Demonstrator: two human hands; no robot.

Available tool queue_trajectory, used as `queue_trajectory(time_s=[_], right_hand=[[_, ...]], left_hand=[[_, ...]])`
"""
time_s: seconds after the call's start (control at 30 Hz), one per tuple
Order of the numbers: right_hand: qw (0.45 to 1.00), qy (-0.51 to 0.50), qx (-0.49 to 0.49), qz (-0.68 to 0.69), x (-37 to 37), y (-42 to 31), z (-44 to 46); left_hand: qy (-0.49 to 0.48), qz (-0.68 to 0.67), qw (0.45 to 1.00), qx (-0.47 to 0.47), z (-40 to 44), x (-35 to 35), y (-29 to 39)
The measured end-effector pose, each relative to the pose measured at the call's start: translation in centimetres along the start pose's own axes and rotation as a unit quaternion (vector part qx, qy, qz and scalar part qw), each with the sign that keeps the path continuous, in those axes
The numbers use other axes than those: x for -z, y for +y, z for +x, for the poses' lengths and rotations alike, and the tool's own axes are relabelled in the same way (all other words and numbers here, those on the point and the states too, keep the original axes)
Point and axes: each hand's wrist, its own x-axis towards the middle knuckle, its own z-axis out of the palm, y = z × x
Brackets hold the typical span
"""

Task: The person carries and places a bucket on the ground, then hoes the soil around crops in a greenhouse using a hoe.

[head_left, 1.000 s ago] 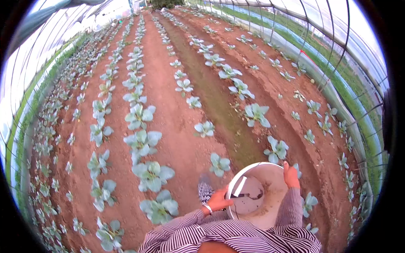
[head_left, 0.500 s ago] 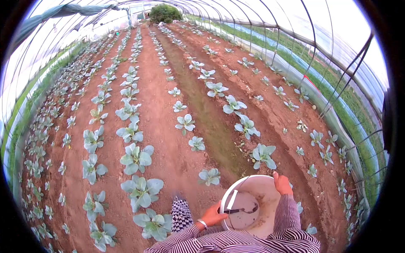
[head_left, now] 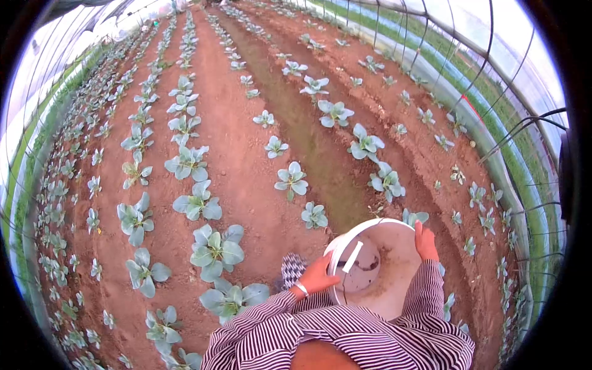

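Observation:
A white round bucket [head_left: 394, 271] is held in front of the striped shirt, its open mouth facing up. Dirt stains its inside, and a white strip [head_left: 353, 257] with a dark part lies within it. My left hand [head_left: 317, 275] is closed on the bucket's left rim, with a light band at the wrist. On the right rim, my right hand [head_left: 425, 240] grips with its fingers wrapped over the edge. A leafy plant [head_left: 314, 214] grows just beyond the bucket, and part of another [head_left: 414, 217] shows behind its far rim.
Rows of leafy plants [head_left: 216, 251] run along reddish soil [head_left: 240, 203] into the distance. A greenish strip of ground [head_left: 314, 160] lies between two rows. Curved frame poles and plastic sheeting [head_left: 425, 68] line the right side. A patterned leg [head_left: 293, 270] shows left of the bucket.
The view has tilted down and the plants have shifted toward me. Both hands keep hold of the bucket, which sits slightly higher in view than half a second ago.

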Motion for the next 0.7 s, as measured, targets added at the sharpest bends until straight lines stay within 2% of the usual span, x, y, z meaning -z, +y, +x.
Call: queue_trajectory(time_s=[0.03,0.07,0.13,0.23,0.27,0.4,0.43,0.5,0.53,0.6,0.7], right_hand=[[1.000,0.000,-0.013,0.013,0.1,-2.7,0.9],[0.999,0.002,-0.024,0.025,-0.1,-5.7,2.0],[1.000,0.005,-0.015,0.024,-1.1,-10.4,5.7],[1.000,0.003,0.012,-0.001,-4.7,-15.9,12.0],[1.000,0.003,0.003,0.000,-5.7,-17.7,13.9],[1.000,-0.026,0.007,0.002,-9.9,-28.1,24.1],[1.000,-0.022,-0.002,-0.007,-10.4,-30.7,27.3],[1.000,-0.005,-0.010,-0.012,-12.3,-32.5,32.9],[1.000,-0.012,0.007,-0.015,-10.4,-35.7,34.9],[0.999,-0.049,-0.002,-0.006,-8.8,-41.0,38.3],[0.998,-0.035,0.047,-0.028,-10.7,-45.6,44.0]], left_hand=[[-0.001,0.007,1.000,0.015,0.9,2.3,0.3],[-0.030,0.015,0.996,0.085,1.9,4.7,0.7],[0.015,-0.002,0.999,0.044,4.1,7.8,-2.3],[0.048,-0.007,0.998,0.034,8.4,14.2,-4.7],[0.004,-0.026,0.994,0.104,9.9,16.7,-4.6],[0.038,-0.084,0.994,0.061,18.5,25.1,-11.1],[-0.011,-0.048,0.991,0.123,21.0,28.4,-10.8],[0.020,-0.035,0.996,0.078,25.3,32.4,-12.2],[0.052,-0.032,0.997,0.047,26.8,34.9,-11.4],[0.022,-0.030,0.994,0.107,30.2,39.1,-11.5],[0.053,-0.030,0.993,0.097,34.3,43.0,-13.8]])
